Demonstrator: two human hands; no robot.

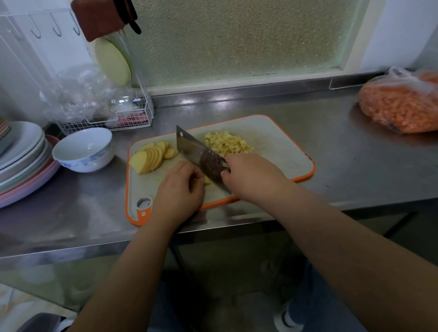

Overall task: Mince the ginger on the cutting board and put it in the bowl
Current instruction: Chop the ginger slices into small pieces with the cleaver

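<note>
Your right hand [249,174] grips the cleaver [202,156]; your left hand [180,186] seems to pinch ginger [207,181] just left of the blade.

Right hand [251,174] gripping steel cleaver [199,154] over orange-rimmed grey cutting board [283,146]; left hand [181,188] curled beside blade. Chopped yellow ginger pile [226,142], sliced ginger [152,155], white-and-blue bowl [83,149] adjacent.

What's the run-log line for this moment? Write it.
right hand grips cleaver | left hand steadies ginger | chopped pile on board | bowl empty
</note>
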